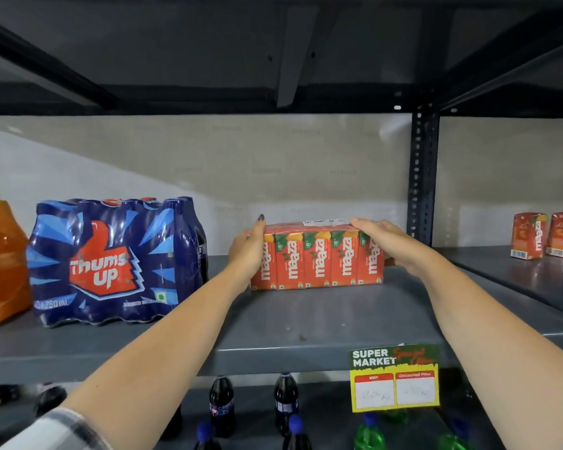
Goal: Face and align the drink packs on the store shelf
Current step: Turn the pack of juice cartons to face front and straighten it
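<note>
A shrink-wrapped pack of orange Maaza juice cartons [317, 259] stands on the grey metal shelf [306, 332], set back from the front edge, labels facing me. My left hand [247, 251] presses against its left end, fingers up along the side. My right hand [384, 237] lies over its top right corner and right end. To the left stands a blue Thums Up bottle pack [111, 261], logo facing forward, closer to the front edge.
An orange bottle pack [0, 264] sits at the far left. A dark slotted upright [421, 177] divides the bays; two single Maaza cartons [541, 235] stand in the right bay. A yellow price tag [394, 380] hangs off the shelf lip. Dark and green bottles [285, 401] fill the shelf below.
</note>
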`<move>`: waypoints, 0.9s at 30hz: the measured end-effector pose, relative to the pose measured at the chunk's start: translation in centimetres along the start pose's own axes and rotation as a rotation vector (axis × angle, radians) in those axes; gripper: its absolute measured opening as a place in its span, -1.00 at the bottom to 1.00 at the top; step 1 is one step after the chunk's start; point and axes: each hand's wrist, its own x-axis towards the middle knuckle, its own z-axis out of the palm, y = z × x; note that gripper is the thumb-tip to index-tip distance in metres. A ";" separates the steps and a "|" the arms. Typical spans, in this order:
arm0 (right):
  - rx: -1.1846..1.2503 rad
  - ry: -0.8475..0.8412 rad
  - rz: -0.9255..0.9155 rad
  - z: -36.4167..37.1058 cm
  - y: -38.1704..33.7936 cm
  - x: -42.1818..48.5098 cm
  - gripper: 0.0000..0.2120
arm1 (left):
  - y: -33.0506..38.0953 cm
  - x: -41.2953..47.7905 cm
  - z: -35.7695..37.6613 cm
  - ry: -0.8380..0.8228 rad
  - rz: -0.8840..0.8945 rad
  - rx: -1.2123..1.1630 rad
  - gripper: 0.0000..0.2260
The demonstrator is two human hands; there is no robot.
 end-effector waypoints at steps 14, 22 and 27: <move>-0.081 0.315 -0.192 -1.2 1.9 -6.3 -0.26 | -0.9 -5.2 -2.0 0.046 0.299 0.129 -0.50; -0.081 0.334 -0.255 -1.2 1.9 -7.1 -0.23 | -0.8 -6.2 -2.5 0.118 0.373 0.191 -0.46; -0.103 0.384 -0.272 -1.0 2.0 -7.4 -0.28 | -0.9 -6.5 -2.5 0.157 0.425 0.186 -0.58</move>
